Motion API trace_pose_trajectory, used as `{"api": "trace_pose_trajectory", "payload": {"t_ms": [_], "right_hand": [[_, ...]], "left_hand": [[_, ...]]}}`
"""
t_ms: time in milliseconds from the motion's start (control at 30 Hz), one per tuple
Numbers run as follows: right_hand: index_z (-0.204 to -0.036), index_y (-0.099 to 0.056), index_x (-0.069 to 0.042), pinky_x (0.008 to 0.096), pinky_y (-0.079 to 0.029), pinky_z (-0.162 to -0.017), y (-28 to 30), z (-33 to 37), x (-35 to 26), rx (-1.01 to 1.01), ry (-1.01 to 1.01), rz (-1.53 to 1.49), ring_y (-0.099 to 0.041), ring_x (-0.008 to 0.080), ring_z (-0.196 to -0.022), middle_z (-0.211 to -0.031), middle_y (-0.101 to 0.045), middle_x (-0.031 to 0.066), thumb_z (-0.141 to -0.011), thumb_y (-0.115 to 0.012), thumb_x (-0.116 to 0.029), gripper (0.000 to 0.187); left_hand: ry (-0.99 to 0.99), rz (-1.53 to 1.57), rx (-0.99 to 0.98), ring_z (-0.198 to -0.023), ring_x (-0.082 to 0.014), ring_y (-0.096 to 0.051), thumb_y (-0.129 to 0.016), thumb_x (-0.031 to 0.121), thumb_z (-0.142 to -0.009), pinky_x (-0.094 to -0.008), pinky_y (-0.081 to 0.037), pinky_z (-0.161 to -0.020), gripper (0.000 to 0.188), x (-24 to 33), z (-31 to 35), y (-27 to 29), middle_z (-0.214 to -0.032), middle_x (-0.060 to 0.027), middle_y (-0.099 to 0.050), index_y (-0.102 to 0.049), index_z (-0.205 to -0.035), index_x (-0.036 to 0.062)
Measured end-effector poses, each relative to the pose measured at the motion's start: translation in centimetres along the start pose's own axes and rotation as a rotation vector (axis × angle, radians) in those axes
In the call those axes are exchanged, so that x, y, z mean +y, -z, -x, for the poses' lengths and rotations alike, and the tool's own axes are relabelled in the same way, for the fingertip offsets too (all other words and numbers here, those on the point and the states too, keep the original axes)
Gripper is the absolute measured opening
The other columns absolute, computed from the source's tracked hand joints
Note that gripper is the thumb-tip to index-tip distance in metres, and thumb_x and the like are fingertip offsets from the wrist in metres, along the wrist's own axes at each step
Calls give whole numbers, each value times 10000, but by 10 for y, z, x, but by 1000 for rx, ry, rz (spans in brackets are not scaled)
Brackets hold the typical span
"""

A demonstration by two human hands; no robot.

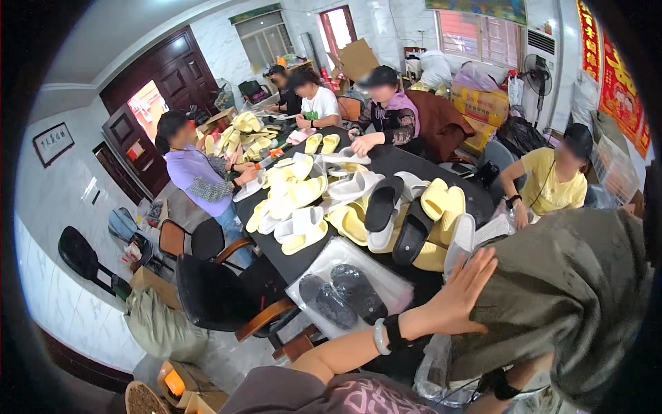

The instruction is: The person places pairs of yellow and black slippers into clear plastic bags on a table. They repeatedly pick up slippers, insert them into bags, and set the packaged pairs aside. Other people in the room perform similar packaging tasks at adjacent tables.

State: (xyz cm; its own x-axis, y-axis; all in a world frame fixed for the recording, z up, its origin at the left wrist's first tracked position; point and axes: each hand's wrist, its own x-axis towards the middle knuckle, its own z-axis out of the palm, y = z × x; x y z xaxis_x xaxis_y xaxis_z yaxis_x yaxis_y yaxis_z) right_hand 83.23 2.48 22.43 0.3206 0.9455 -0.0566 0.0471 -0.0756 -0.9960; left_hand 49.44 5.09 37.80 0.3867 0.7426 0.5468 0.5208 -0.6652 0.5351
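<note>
My left hand (458,297) lies flat against the side of a large olive-green cloth sack (572,290), its fingers stretched out and apart. My right wrist (527,372), with a black band, comes in at the lower right against the sack. The sack's folds hide the fingers of my right hand. Just left of my left hand, a pair of dark slippers (338,297) sits in clear plastic packaging (394,286) on the table's near edge. Beyond my left fingertips lie a white slipper (460,241) and several black slippers (414,233).
A long dark table (276,259) carries a heap of yellow and white slippers (293,190). Several people work around it, one in yellow (552,179) close on the right. Left of the table stand a black chair (214,293) and a stuffed sack (165,328).
</note>
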Motion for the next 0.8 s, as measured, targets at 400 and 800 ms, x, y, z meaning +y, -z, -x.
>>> {"api": "trace_pose_trajectory", "payload": {"t_ms": [400, 800], "right_hand": [[-1433, -370, 35, 398, -398, -1048, -48, 115, -75, -490, -106, -241, -483, 292, -1265, -1441, -460, 153, -911, -657, -303, 684], [-1448, -352, 38, 401, -395, -1054, -235, 121, -103, -973, -124, -296, -482, 289, -1273, -1452, -444, 158, -942, -614, -319, 672]], "left_hand": [[-30, 366, 111, -1420, -405, -284, -826, 285, -643, -614, -190, -1139, 1068, -33, 33, -74, -1539, -221, -276, -239, -1486, -7], [-83, 30, 142, -1322, -378, -425, -691, 185, -698, -580, -260, -1115, 669, -120, 161, 60, -1399, -188, -464, -470, -1300, -7]]}}
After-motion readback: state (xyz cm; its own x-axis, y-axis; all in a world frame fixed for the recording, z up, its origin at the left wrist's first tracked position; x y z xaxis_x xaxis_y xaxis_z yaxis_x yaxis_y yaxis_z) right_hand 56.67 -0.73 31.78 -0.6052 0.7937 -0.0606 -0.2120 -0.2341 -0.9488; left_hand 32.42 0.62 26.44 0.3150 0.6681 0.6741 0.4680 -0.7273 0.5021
